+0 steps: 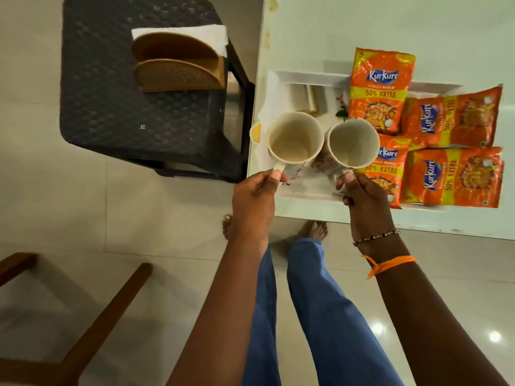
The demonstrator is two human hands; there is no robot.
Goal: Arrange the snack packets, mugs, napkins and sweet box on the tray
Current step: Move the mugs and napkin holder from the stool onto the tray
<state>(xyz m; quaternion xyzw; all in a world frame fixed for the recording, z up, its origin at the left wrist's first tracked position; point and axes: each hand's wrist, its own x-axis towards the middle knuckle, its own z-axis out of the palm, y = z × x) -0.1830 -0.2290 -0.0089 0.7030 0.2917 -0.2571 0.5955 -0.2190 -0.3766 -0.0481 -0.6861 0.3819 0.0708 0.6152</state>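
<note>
My left hand (pixel 255 195) grips the handle of a cream mug (pixel 294 140), held above the left end of the white tray (pixel 306 75). The handle of a second cream mug (pixel 353 143) is in my right hand (pixel 362 195), over the tray's middle. Both mugs are empty and almost touch. Several orange snack packets (pixel 380 90) lie on the tray's right half. A small white box (pixel 302 97) rests at the tray's back left. White napkins (pixel 195 33) stand in a wooden holder (pixel 178 66) on the black stool.
The tray sits on a white table (pixel 362 26) whose left edge runs beside a black woven plastic stool (pixel 117 101). A wooden chair frame (pixel 92 324) is at bottom left. My legs and bare feet stand on the tiled floor.
</note>
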